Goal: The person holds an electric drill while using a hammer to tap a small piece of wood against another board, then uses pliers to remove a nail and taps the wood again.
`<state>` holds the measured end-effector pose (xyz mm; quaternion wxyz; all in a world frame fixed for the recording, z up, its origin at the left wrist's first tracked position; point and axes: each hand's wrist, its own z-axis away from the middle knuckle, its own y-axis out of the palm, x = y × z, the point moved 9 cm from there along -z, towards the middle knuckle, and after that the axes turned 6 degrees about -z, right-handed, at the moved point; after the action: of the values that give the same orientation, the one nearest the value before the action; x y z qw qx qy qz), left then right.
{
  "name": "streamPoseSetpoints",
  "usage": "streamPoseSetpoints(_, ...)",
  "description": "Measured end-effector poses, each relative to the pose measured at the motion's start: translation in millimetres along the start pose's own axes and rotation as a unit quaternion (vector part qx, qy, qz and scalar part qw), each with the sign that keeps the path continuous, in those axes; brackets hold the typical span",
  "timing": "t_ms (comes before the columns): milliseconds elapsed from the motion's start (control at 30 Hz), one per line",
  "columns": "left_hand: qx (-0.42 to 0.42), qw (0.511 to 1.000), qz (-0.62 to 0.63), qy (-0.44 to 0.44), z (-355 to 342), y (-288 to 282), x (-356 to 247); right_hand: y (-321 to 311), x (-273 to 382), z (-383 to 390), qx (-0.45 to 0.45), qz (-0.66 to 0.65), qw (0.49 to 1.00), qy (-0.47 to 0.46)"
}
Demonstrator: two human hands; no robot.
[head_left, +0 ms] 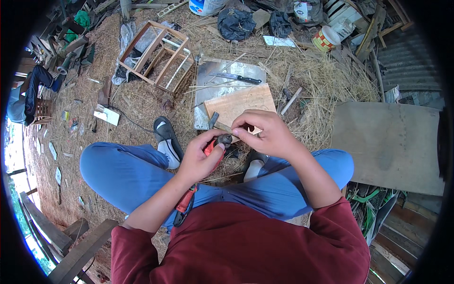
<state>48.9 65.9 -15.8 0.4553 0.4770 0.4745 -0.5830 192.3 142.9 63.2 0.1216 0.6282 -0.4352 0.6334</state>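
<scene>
My left hand (201,156) is wrapped round a red power tool (213,158) with a dark round head (224,140). My right hand (257,132) has its fingertips pinched beside that head; what they hold is too small to make out. Just beyond my hands a hammer (213,120) lies at the near edge of a light wooden board (239,99), its handle partly hidden by my fingers. The board rests on a metal sheet (205,71), along with a black-handled knife (248,80). Another red tool part (186,200) lies against my lap.
A wooden frame (156,54) stands ahead left, black bags (236,24) and buckets (326,39) behind. A seated person (21,102) is at far left. A grey panel (385,146) lies at right. Timber beams (82,253) are at lower left. Straw and scraps cover the ground.
</scene>
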Motion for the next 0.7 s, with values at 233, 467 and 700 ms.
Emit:
streamPoseSetpoints(233,-0.001,1.0,-0.014,-0.005,0.1,-1.1,1.7,-0.1,0.4,0.1,0.001,-0.014,1.0,0.017)
streamPoseSetpoints(467,-0.002,1.0,-0.025,0.001,-0.2,-1.1,2.4,0.8,-0.8,0.0,0.005,0.002,1.0,0.008)
streamPoseSetpoints(700,0.002,1.0,-0.007,-0.004,-0.3,-1.0,4.0,1.4,-1.5,-1.0,0.0,-0.01,1.0,0.009)
